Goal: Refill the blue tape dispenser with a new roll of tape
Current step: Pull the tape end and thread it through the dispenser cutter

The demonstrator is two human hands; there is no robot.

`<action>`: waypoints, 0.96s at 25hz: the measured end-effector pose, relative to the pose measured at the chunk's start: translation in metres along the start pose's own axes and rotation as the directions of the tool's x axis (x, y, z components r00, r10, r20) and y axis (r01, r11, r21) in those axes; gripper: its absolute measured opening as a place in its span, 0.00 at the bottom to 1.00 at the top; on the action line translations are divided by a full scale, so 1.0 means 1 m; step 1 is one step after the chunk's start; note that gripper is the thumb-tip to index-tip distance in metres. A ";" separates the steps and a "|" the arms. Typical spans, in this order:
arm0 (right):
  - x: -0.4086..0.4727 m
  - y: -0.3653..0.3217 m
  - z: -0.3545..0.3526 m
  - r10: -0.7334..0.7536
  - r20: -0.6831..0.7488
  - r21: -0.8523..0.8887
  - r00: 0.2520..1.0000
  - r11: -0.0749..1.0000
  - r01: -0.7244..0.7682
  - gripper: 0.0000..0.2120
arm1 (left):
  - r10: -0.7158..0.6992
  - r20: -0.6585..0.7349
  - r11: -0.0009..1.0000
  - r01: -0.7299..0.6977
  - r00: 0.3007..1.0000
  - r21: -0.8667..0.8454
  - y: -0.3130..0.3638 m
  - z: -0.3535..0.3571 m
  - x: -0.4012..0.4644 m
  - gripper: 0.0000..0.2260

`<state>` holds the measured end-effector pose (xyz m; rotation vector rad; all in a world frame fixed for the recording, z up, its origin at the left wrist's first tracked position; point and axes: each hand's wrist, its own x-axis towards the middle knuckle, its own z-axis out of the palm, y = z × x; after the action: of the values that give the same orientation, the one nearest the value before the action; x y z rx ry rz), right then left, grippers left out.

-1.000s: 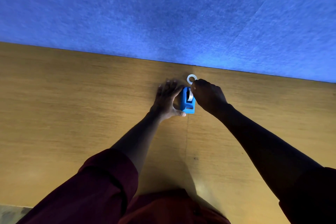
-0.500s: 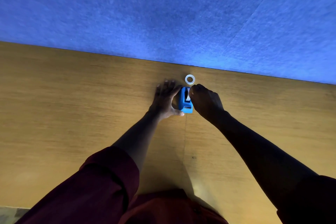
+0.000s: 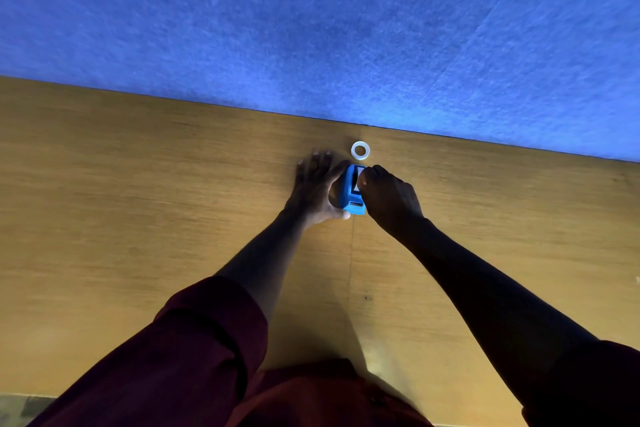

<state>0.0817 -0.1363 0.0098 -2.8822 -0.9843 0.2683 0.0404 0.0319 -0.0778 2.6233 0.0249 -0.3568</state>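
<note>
Left hand (image 3: 313, 192) braces dispenser (image 3: 350, 196); right hand (image 3: 389, 198) atop it.

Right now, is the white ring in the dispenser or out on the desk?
Out. The white ring lies flat on the wooden desk, just beyond the blue tape dispenser, touching neither hand. Whether it is a spent core or a thin roll, cannot tell.
</note>
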 end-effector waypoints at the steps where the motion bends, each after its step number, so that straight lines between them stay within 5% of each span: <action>1: -0.001 0.000 0.000 -0.002 -0.008 -0.007 1.000 1.000 0.002 0.10 | -0.005 0.003 1.000 0.005 1.000 -0.006 0.001 -0.001 0.000 0.54; 24: -0.043 -0.018 0.032 0.122 -0.136 0.015 0.983 0.992 -0.121 0.08 | 0.023 -0.033 0.999 -0.022 0.999 0.023 -0.002 0.001 -0.001 0.54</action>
<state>0.0318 -0.1478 -0.0130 -2.9135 -0.7848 0.0805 0.0385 0.0329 -0.0795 2.6499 0.0022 -0.3076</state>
